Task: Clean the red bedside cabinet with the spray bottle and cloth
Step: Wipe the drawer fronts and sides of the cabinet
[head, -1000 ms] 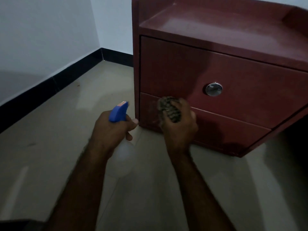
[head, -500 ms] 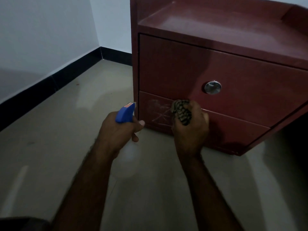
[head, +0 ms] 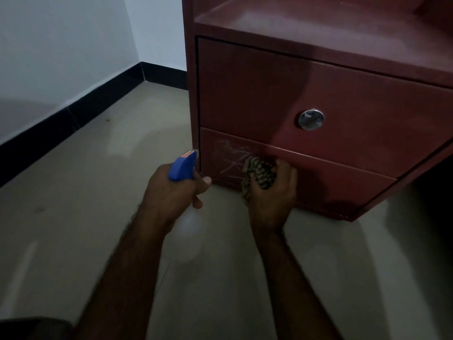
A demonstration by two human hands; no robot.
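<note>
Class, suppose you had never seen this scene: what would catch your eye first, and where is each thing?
The dark red bedside cabinet fills the upper right, a round silver knob gleaming on its drawer front. Pale scribbled marks show at the left end of its lower panel, where the right hand holds a bunched striped cloth. Just left, the left hand grips a spray bottle with a blue trigger head.

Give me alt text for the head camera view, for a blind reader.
A person's right hand holds a bunched striped cloth at the lower panel of a red bedside cabinet, beside pale scribble marks, while the left hand grips a blue-topped spray bottle. A round metal knob sits on the upper drawer.
</note>
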